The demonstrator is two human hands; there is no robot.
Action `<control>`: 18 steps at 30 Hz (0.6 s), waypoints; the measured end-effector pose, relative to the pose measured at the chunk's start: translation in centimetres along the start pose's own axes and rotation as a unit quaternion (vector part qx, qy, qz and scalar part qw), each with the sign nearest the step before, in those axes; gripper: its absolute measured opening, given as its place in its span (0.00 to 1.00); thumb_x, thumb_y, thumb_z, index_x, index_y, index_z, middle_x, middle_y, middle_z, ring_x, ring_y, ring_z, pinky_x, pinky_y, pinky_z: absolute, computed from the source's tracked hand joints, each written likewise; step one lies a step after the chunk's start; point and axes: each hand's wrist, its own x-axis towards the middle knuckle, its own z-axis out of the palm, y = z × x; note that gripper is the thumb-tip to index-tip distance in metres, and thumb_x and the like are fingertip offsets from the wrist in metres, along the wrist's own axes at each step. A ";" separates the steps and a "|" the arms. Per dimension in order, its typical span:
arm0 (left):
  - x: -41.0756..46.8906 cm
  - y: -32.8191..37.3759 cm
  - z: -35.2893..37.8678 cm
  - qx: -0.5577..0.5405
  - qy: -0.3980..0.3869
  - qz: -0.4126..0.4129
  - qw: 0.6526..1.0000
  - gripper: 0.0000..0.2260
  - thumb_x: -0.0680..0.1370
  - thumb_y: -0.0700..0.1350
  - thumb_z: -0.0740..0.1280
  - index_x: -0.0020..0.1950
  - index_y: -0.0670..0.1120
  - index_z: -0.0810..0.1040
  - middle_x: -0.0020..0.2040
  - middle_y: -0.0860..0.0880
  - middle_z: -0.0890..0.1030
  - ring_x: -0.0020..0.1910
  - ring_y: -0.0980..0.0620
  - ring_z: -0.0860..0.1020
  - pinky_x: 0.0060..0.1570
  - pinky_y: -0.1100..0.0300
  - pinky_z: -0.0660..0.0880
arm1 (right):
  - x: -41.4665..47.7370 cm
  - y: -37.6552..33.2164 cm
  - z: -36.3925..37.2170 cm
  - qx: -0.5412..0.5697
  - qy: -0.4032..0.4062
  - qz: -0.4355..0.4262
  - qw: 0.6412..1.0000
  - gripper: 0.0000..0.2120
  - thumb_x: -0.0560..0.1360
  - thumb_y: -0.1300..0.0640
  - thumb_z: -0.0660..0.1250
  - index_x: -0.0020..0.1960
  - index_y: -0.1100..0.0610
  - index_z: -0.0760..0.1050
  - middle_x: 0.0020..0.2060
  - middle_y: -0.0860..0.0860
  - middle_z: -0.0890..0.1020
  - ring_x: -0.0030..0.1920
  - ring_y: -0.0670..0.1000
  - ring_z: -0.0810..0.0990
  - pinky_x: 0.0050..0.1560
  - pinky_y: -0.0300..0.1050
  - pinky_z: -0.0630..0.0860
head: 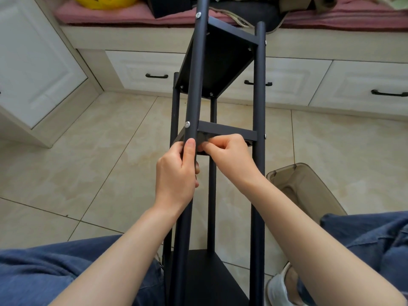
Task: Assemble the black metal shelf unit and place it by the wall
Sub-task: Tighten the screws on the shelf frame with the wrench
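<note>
Ideally, the pole is gripped by the left hand just below the middle shelf while a small part, pinched by the right hand, is turned squarely.

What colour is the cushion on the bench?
Pink cushion, clearest in the head view.

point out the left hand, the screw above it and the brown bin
left hand (175,175): head view, back of the hand.
screw (187,124): head view, its silver head.
brown bin (287,168): head view, far rim.
</note>
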 end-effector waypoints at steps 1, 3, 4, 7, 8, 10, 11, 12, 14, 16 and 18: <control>0.0 0.0 0.0 -0.001 0.000 0.001 1.000 0.18 0.86 0.52 0.56 0.45 0.43 0.79 0.29 0.50 0.75 0.21 0.53 0.74 0.25 0.63 0.69 | 0.0 0.2 0.1 -0.006 0.004 -0.010 1.000 0.14 0.77 0.57 0.66 0.40 0.67 0.81 0.38 0.66 0.81 0.45 0.64 0.80 0.48 0.63 0.78; -0.1 0.0 0.1 -0.001 0.000 0.005 1.000 0.18 0.86 0.52 0.56 0.45 0.44 0.79 0.29 0.50 0.75 0.21 0.53 0.75 0.24 0.63 0.69 | 0.0 0.3 0.2 -0.012 0.009 -0.024 1.000 0.16 0.78 0.57 0.66 0.38 0.68 0.79 0.33 0.65 0.78 0.39 0.65 0.77 0.43 0.61 0.77; -0.1 0.0 0.0 0.001 0.000 0.006 1.000 0.18 0.86 0.52 0.56 0.45 0.44 0.79 0.29 0.49 0.75 0.21 0.52 0.75 0.25 0.63 0.70 | 0.0 0.3 0.4 -0.011 0.012 -0.026 1.000 0.16 0.78 0.57 0.66 0.36 0.67 0.79 0.31 0.64 0.77 0.37 0.64 0.75 0.41 0.60 0.77; 0.0 -0.1 -0.2 0.007 0.000 0.007 1.000 0.19 0.86 0.52 0.56 0.45 0.42 0.78 0.29 0.50 0.75 0.22 0.52 0.75 0.26 0.61 0.70 | -0.2 0.3 0.8 -0.006 0.017 -0.021 1.000 0.14 0.79 0.58 0.66 0.36 0.61 0.80 0.29 0.55 0.79 0.37 0.58 0.79 0.43 0.55 0.78; 0.1 -0.1 -0.3 0.009 0.000 0.007 1.000 0.20 0.86 0.52 0.56 0.44 0.42 0.78 0.28 0.50 0.75 0.22 0.52 0.75 0.26 0.60 0.70 | -0.2 0.3 1.0 -0.002 0.017 -0.018 1.000 0.13 0.79 0.58 0.66 0.37 0.59 0.81 0.30 0.52 0.80 0.37 0.55 0.80 0.44 0.52 0.78; 0.2 -0.2 -0.5 0.012 0.003 0.008 1.000 0.20 0.86 0.52 0.55 0.43 0.42 0.77 0.28 0.51 0.75 0.21 0.52 0.75 0.27 0.59 0.70 | -0.1 0.5 1.5 0.006 0.017 -0.021 1.000 0.12 0.79 0.59 0.66 0.38 0.57 0.81 0.31 0.52 0.82 0.38 0.54 0.81 0.44 0.50 0.78; 0.2 -0.3 -0.6 0.013 0.004 0.009 1.000 0.20 0.86 0.52 0.55 0.42 0.43 0.76 0.28 0.51 0.75 0.21 0.52 0.75 0.27 0.59 0.71 | 0.0 0.5 1.7 0.010 0.020 -0.026 0.999 0.12 0.79 0.59 0.66 0.38 0.58 0.82 0.32 0.54 0.82 0.38 0.55 0.81 0.44 0.50 0.78; 0.2 -0.4 -0.7 0.015 0.005 0.010 1.000 0.20 0.86 0.52 0.55 0.41 0.43 0.75 0.28 0.50 0.75 0.21 0.52 0.75 0.27 0.58 0.71 | 0.0 0.6 2.0 0.013 0.024 -0.031 0.999 0.12 0.79 0.59 0.66 0.38 0.59 0.82 0.32 0.55 0.82 0.37 0.55 0.81 0.43 0.49 0.77; 0.3 -0.4 -0.8 0.019 0.007 0.011 1.000 0.20 0.86 0.52 0.55 0.39 0.44 0.74 0.29 0.50 0.75 0.22 0.52 0.75 0.28 0.58 0.71 | 0.2 0.6 2.5 0.025 0.030 -0.036 0.999 0.13 0.79 0.59 0.66 0.38 0.61 0.82 0.32 0.55 0.82 0.36 0.54 0.80 0.41 0.46 0.76; 0.3 -0.5 -0.9 0.018 0.009 0.011 1.000 0.20 0.86 0.51 0.55 0.38 0.45 0.73 0.29 0.50 0.75 0.22 0.53 0.74 0.28 0.57 0.71 | 0.4 0.7 3.1 0.033 0.034 -0.033 0.998 0.14 0.79 0.59 0.66 0.37 0.62 0.82 0.31 0.54 0.82 0.36 0.53 0.80 0.40 0.45 0.75; 0.4 -0.5 -1.0 0.021 0.011 0.016 1.000 0.20 0.86 0.52 0.55 0.37 0.45 0.72 0.29 0.49 0.75 0.21 0.53 0.74 0.27 0.57 0.71 | 0.6 0.8 3.5 0.035 0.036 -0.027 0.998 0.15 0.79 0.59 0.66 0.36 0.61 0.81 0.31 0.52 0.82 0.35 0.52 0.80 0.39 0.44 0.75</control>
